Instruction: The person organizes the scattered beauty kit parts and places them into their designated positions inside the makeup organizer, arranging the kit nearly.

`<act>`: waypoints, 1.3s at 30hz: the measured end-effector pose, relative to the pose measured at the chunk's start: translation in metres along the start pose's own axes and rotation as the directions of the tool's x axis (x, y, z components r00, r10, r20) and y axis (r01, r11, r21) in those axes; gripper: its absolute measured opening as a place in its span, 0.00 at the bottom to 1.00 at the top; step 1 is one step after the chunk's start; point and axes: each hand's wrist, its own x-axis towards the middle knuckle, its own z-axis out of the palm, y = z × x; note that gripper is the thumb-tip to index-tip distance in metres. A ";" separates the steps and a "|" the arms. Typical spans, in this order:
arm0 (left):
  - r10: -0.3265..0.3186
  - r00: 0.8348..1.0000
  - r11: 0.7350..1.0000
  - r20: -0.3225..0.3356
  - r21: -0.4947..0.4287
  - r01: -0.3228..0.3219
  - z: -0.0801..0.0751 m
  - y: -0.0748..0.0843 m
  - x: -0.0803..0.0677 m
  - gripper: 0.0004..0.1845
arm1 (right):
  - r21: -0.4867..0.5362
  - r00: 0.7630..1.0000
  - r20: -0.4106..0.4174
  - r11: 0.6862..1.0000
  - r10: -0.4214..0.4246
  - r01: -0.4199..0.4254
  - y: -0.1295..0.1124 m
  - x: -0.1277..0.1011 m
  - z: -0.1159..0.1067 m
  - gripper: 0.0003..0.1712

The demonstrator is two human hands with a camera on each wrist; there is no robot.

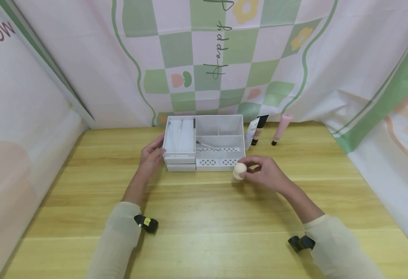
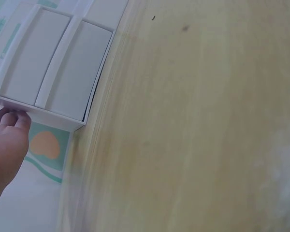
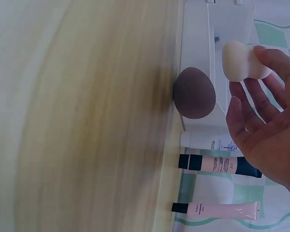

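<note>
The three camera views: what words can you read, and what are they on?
"Happy": sideways on the green-and-white checked cloth; the lettering above is cut off.
"Row": the white cloth at left.
Too small or blurred: print on the white tube, pink tube and black-peach tube.

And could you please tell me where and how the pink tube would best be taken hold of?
Probably round the middle of the pink tube, coming from the front right: it stands on its black cap with the wider end up, the curtain is behind it, and the black-and-beige tube stands to its left.
</note>
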 end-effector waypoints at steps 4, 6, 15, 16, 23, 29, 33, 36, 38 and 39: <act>-0.004 1.000 1.000 -0.001 0.006 0.004 0.000 0.001 0.000 0.34 | 0.016 1.000 0.006 1.000 0.011 -0.011 -0.003 0.007 0.000 0.19; -0.006 1.000 1.000 0.000 0.009 0.006 0.000 0.001 -0.001 0.34 | 0.032 1.000 0.012 0.999 0.020 -0.021 -0.005 0.010 0.001 0.20; -0.009 1.000 1.000 -0.008 0.007 0.009 0.001 0.002 -0.001 0.34 | 0.054 0.999 0.035 0.998 0.039 -0.041 -0.009 0.026 0.004 0.22; -0.009 1.000 1.000 -0.007 0.007 0.009 0.001 0.002 -0.001 0.34 | 0.044 0.999 0.035 0.998 0.037 -0.038 -0.010 0.028 0.004 0.21; -0.002 1.000 1.000 -0.002 0.009 0.002 0.001 0.002 0.000 0.34 | 0.033 0.999 0.031 0.999 0.006 -0.007 -0.012 0.041 0.007 0.21; 0.008 1.000 1.000 -0.009 -0.011 -0.008 0.003 0.002 -0.001 0.34 | 0.046 0.999 0.035 0.999 0.018 -0.019 -0.012 0.048 0.009 0.21; 0.010 1.000 1.000 -0.011 -0.023 -0.010 0.003 0.002 -0.001 0.34 | 0.032 0.999 0.038 0.999 0.015 -0.016 -0.012 0.051 0.011 0.20; 0.008 1.000 1.000 -0.005 -0.018 -0.009 0.002 0.001 0.000 0.34 | 0.019 0.999 0.038 1.000 0.016 -0.017 -0.013 0.055 0.012 0.20; 0.007 1.000 1.000 -0.004 -0.014 -0.007 0.002 0.002 0.000 0.34 | 0.014 0.999 0.038 1.000 0.014 -0.015 -0.015 0.057 0.013 0.20; 0.008 1.000 1.000 -0.002 -0.012 -0.008 0.002 0.002 0.000 0.34 | 0.011 0.999 0.039 1.000 0.013 -0.013 -0.016 0.058 0.014 0.20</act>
